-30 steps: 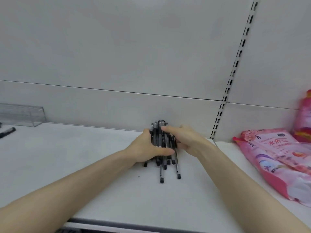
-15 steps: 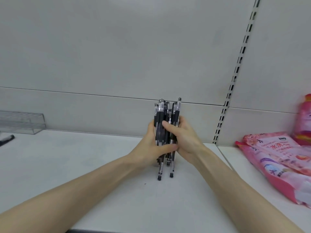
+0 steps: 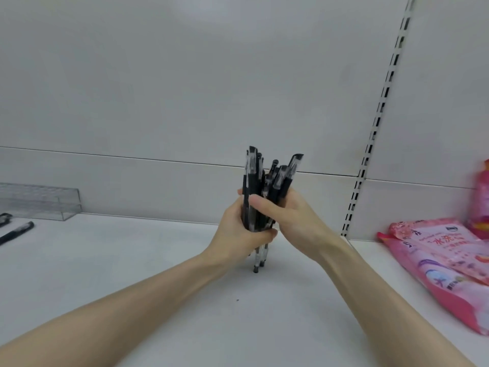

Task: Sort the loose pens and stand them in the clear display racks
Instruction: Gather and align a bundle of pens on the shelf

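Head view: upright black clear-capped pens (image 3: 254, 181), left hand (image 3: 238, 242), right hand (image 3: 296, 223) fingers (image 3: 264, 206) curled around.

Readable print: one pink packet only

You can make out the large red characters "水洗" on the top pink packet (image 3: 441, 243) at your right; the smaller print around them is too blurred to read.

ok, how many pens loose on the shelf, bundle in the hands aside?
2, both far left before the clear rack: one pen lying whole, a second pen cut by the frame edge. More may lie off-frame.
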`<state>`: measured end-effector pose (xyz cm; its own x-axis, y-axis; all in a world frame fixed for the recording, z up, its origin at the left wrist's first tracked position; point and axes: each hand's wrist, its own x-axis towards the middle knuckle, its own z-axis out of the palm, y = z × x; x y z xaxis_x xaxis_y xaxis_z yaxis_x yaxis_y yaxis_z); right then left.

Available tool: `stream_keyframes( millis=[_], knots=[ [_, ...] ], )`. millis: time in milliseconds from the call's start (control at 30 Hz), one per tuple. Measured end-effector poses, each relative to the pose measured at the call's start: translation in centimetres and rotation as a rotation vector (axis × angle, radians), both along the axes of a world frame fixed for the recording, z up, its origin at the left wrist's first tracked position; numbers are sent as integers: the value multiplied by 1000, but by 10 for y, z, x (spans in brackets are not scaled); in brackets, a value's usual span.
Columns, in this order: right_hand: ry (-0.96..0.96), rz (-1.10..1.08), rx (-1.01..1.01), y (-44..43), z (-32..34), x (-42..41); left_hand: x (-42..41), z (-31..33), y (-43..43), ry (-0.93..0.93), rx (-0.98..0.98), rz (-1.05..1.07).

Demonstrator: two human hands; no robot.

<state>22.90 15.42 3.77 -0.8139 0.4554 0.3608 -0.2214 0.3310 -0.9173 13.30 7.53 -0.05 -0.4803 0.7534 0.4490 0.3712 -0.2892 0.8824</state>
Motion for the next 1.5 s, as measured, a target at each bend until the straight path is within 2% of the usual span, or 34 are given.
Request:
stream_keyframes(
  millis=[133, 500, 800, 933, 1000, 1133, 1267, 1500],
  knots=[
    [-37, -5, 55, -1, 5, -3, -3, -4, 2, -32, -1, -53],
    [5, -40, 65, 9, 6, -9, -12, -8, 4, 86, -243, -186],
    [51, -64, 22, 14, 0, -11, -15, -3, 0, -18, -320, -349],
    [-21, -46, 119, 9, -7, -12, -11, -6, -2, -38, -328, -283],
    [-15, -43, 99, 8, -11, -12, -10, -5, -4, -27, -341, -249],
    [14, -17, 92, 4, -6, -16, -14, 5, -19, -81, -335, -319],
    [55, 41, 113, -23, 9, -32, -29, 16, -57, -102, -270, -343],
    [47, 120, 156, -113, 17, -93, -71, 18, -157, -111, -176, -135]
  ],
)
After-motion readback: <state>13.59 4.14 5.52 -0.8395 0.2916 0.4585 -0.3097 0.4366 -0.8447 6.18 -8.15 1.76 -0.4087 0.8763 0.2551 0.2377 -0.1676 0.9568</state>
